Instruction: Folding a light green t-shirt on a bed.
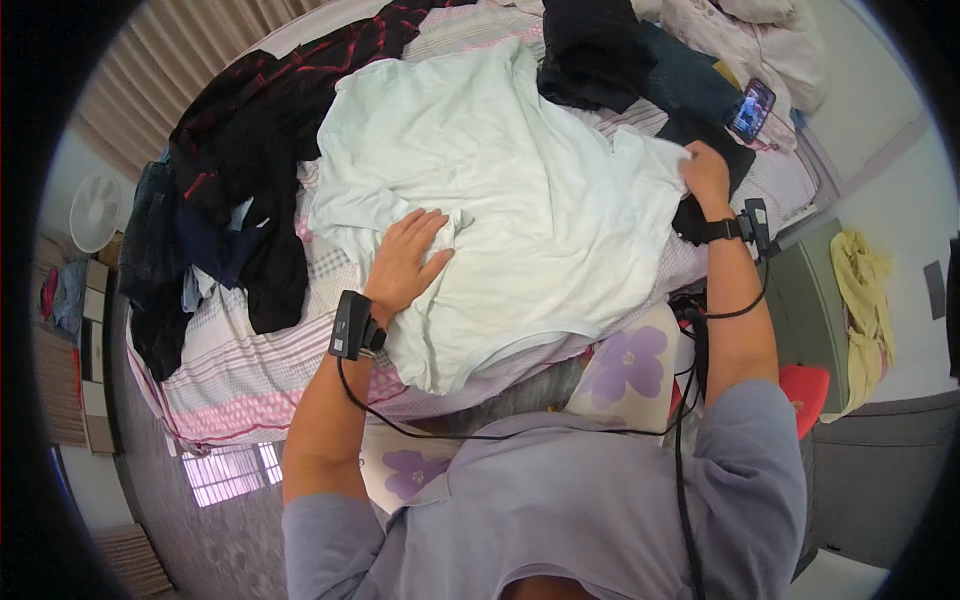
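A pale mint-white T-shirt (480, 172) lies spread on a bed with a patterned pink and white sheet (232, 375). Its neckline faces my body. My left hand (411, 259) rests flat on the shirt's left part, over some bunched cloth, fingers slightly apart. At the right, my right hand (706, 174) pinches the end of a sleeve between thumb and fingers. Beneath that hand and sleeve lies a folded black garment (712, 142). Both wrists wear a strap with a small black device, joined to a cable.
Black and red clothes (247, 142) are heaped at the left with jeans (146, 232). Black folded trousers (592, 52), dark denim (686, 71) and a lit smartphone (753, 111) lie at the upper right. A green cabinet (802, 292) bearing a yellow cloth (859, 307) stands right of the bed.
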The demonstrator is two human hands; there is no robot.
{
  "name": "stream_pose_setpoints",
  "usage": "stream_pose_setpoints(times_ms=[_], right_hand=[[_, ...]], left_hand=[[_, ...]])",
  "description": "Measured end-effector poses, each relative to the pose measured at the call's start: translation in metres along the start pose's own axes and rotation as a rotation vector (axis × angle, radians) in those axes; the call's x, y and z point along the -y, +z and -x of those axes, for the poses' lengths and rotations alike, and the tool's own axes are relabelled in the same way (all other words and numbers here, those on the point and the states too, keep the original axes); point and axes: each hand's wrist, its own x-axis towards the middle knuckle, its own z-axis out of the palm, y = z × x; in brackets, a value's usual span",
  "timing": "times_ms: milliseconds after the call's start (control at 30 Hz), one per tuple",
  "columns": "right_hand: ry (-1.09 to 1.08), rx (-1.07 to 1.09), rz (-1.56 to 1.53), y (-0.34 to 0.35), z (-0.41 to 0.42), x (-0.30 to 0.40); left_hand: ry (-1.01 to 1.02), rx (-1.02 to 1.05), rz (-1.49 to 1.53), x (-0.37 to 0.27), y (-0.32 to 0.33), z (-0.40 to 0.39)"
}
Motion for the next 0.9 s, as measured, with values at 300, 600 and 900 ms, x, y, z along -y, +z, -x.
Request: stream_pose_setpoints(times_ms=[300,600,900], right_hand=[[-0.349,0.163,-0.817,0.009,0.057,0.193],[-0.526,0.448,-0.899,0.009,0.085,0.205],[-0.485,0.490,-0.727,0.005,0.094,0.141]], left_hand=[[-0.021,-0.003,0.001,0.002,0.001,0.001],[-0.019,-0.024,0.033,0.002,0.001,0.001],[-0.059,-0.141,0.145,-0.021,-0.016,-0.038]])
